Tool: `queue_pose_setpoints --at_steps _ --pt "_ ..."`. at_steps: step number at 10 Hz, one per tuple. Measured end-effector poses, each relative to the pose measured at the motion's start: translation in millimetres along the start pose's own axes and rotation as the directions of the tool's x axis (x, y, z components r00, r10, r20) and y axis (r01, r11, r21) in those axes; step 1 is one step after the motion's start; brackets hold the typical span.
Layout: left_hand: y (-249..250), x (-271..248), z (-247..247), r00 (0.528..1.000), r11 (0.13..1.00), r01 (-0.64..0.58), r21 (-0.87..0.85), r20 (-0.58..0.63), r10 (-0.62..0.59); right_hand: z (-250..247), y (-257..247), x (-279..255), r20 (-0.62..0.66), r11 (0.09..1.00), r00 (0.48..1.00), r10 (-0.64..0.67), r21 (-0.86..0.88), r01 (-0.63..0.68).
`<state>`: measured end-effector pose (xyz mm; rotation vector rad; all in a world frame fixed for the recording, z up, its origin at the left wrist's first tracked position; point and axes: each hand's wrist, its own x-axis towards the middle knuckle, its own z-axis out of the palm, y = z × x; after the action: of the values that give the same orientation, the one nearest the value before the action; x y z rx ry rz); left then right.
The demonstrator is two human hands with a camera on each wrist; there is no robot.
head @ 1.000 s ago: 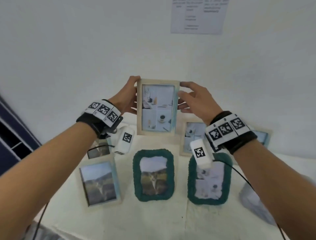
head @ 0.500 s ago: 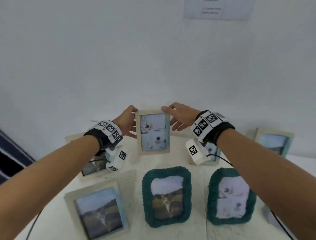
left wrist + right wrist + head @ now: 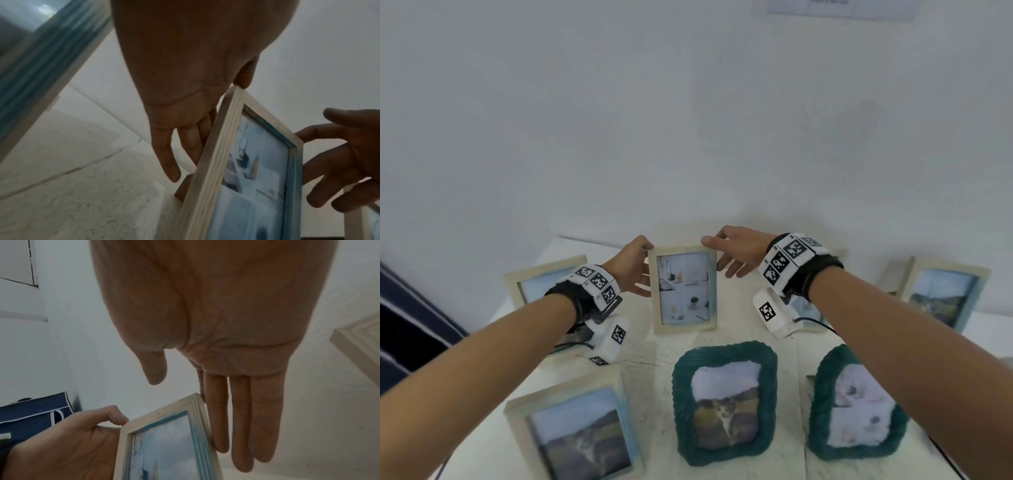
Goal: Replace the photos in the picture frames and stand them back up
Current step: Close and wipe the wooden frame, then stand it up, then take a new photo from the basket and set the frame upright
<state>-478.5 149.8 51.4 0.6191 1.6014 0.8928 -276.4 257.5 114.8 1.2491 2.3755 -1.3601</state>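
Note:
A pale wooden picture frame (image 3: 683,289) with a photo of a white room and a cup stands upright at the back middle of the white table (image 3: 647,356), its lower edge down at the surface. My left hand (image 3: 643,270) holds its left side, thumb bent on the top left corner and fingers behind it. My right hand (image 3: 722,253) has straight fingers; they touch only the top right corner and right edge. In the left wrist view the frame's (image 3: 209,170) brown back stand (image 3: 183,186) shows. In the right wrist view my right hand's fingers (image 3: 218,418) lie along the frame's (image 3: 156,418) edge.
Two green knitted frames (image 3: 724,401) (image 3: 856,404) and a wooden frame (image 3: 575,428) stand in the front row. More wooden frames stand at the back left (image 3: 541,281), back right (image 3: 941,294) and behind my right wrist (image 3: 808,311). The white wall is close behind.
Both hands have brought the wooden frame down from mid-air to the back of the table. My right hand's fingers have straightened and now only touch the frame's corner.

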Motion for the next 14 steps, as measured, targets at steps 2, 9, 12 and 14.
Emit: queue_pose_setpoints --at_steps 2,9,12,14 --pt "15 -2 -1 0.983 0.979 -0.147 0.141 -0.086 0.160 -7 5 -2 -0.015 0.999 1.000 0.003 -0.032 -0.004" --pt "100 22 183 0.931 0.406 -0.306 0.861 0.181 0.317 -122 123 -68 -0.448 0.933 0.823 0.349 0.250 -0.260" --pt "101 36 198 0.929 0.434 -0.309 0.846 0.170 0.329 -115 131 -72 -0.416 0.976 0.883 0.216 0.118 -0.183" --pt "136 1 193 0.843 0.504 -0.452 0.736 0.167 0.512 -136 128 -111 -0.524 0.952 0.850 0.052 0.283 0.116"
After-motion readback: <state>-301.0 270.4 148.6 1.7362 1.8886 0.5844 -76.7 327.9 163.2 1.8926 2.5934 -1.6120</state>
